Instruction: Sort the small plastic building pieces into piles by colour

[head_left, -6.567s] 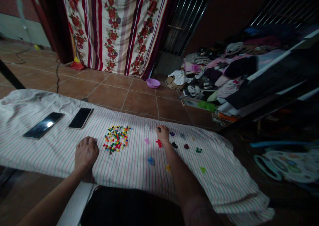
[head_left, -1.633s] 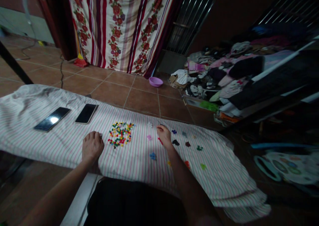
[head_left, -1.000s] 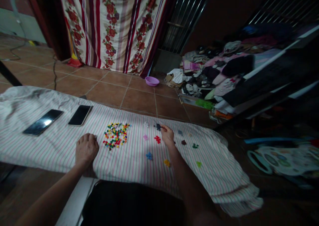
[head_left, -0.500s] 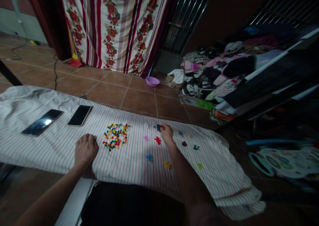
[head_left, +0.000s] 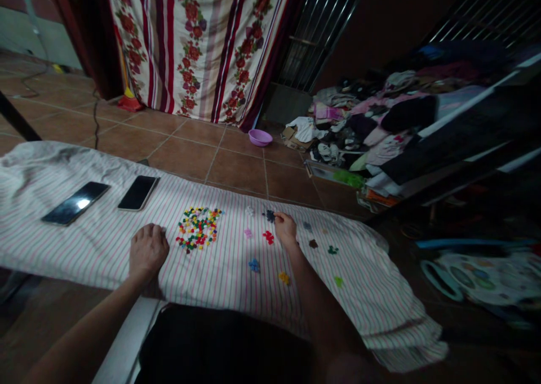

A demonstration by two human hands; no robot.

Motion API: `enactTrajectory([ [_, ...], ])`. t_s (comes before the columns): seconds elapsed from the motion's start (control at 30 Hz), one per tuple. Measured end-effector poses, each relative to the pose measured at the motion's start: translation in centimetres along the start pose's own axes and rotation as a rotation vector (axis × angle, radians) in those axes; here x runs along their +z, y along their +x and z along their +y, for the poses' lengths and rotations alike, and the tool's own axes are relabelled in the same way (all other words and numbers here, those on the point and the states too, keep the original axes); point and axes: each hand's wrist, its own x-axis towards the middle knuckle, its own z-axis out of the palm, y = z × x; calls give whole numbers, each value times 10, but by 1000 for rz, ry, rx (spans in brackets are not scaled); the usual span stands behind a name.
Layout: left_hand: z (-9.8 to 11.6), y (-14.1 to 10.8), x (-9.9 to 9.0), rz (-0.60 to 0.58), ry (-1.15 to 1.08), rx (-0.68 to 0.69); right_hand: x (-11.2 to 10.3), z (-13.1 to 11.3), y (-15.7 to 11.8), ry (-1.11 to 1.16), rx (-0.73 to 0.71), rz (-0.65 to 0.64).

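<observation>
My right hand (head_left: 285,229) is over the cloth with thumb and forefinger pinched at the edge of a small pile of black pieces (head_left: 269,215). Anything between those fingertips is too small to make out. My left hand (head_left: 147,250) rests palm down with curled fingers, left of a big mixed heap of small coloured pieces (head_left: 198,228); its grip is hidden. Around my right hand lie small single-colour piles: red (head_left: 268,237), pink (head_left: 248,233), white (head_left: 250,210), blue (head_left: 254,265), yellow (head_left: 283,278), brown (head_left: 313,243), dark green (head_left: 333,250) and lime green (head_left: 338,281).
A striped cloth (head_left: 220,285) covers the long work surface. Two phones lie at the left, one with a bright reflection (head_left: 76,203), the other dark (head_left: 138,193). Beyond are a purple basin (head_left: 260,138) on the tiled floor, a flowered curtain (head_left: 203,51) and heaped clothes (head_left: 363,119).
My right hand has drawn back slightly from the black pile, uncovering more of it. My left hand stays resting in place. The view has shifted a little.
</observation>
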Motion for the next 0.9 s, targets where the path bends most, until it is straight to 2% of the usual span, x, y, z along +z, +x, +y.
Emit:
enactTrajectory([
  [0.17,0,0,1,2,-10,-4,13,-23,-6,36,-116,-30],
  [0.33,-1,0,3,9,-23,-4,40,-62,-23,139,-298,-97],
  [0.47,-1,0,4,14,-43,-4,61,-95,-39,178,-400,-209],
  [0.7,-1,1,3,1,-59,-5,83,-135,-56,63,-447,-359],
  [0.9,-1,1,1,0,-84,-6,92,-153,-59,10,-442,-357],
])
